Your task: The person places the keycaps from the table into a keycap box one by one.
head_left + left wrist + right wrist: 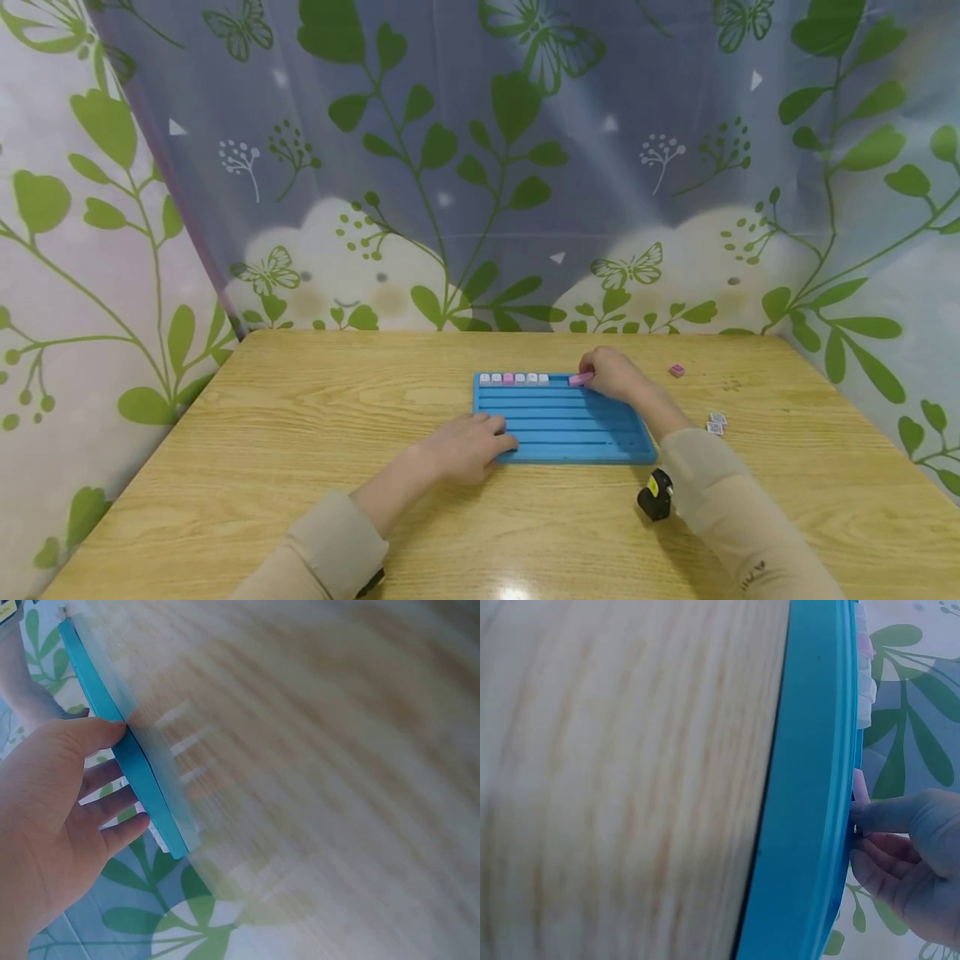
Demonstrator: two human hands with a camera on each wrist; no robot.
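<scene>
A blue ridged tray (pixel 566 460) lies on the table. At its front left corner my left hand (pixel 468 448) holds the edge. In the left wrist view the thumb touches the tray's outer wall and the other fingers (pixel 120 801) reach over the rim. Over the back row, my right hand (pixel 617 375) pinches a wide pink keycap (pixel 581 379) between thumb and fingertips. That keycap (pixel 860 785) is partly hidden by the hand in the right wrist view. Left of it in the same row stand several white keycaps (pixel 532 379) and one pink keycap (pixel 508 379).
To the right of the tray, a small pink keycap (pixel 677 370) and two white keycaps (pixel 716 427) lie loose on the wooden table (pixel 300 433). A black device with a yellow label (pixel 656 495) is at the right wrist. A patterned curtain (pixel 450 167) hangs behind.
</scene>
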